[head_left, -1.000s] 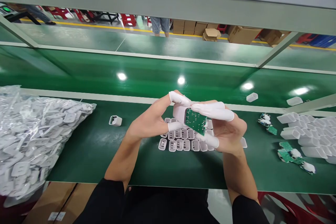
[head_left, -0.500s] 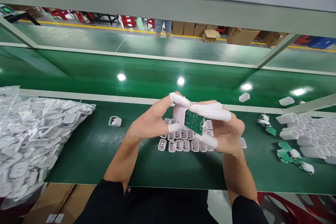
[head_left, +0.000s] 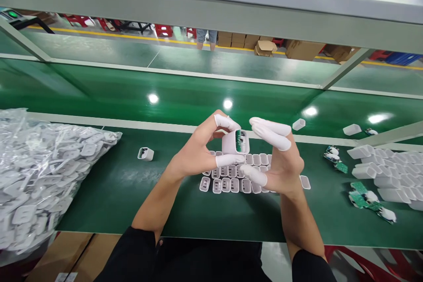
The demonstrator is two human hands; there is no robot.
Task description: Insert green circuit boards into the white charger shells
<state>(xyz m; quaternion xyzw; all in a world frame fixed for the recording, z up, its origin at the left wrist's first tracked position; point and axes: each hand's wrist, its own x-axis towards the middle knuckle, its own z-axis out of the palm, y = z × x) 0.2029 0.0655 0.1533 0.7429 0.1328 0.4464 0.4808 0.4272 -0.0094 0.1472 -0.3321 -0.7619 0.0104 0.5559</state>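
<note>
"Left-hand grip (head_left: 200, 150) has a white housing (head_left: 229, 142) pinched across its walls, thumb below, fingers above. Right-hand grip (head_left: 280, 158) is spread wide just beside the mouth, holding nothing."

"So where's the housing, from where you're standing?"

"Up off the worktop (head_left: 122, 198), near the rows of small white caps (head_left: 217, 186), mouth facing the person's right. You can see a green circuit board (head_left: 238, 140) sitting inside."

"Heavy, you reckon?"

"Nah, looks light. Stiff plastic shell, I'd guess, and smooth, so maybe a bit slippery, though the white finger covers (head_left: 226, 161) should help. I'd hold it by the outer walls like that and keep off the board, which is probably the fragile bit."

"Anything else with stuff in it?"

"Lone housing (head_left: 149, 154) lying on its side over to the left, something dark in it, too small to tell what. Far left, a clear plastic bag (head_left: 16, 116) packed with white plastic parts (head_left: 88, 149). Stacked housings (head_left: 388, 172) on the right, can't really see into those. Loose boards (head_left: 358, 187) lie just beside them."
</note>
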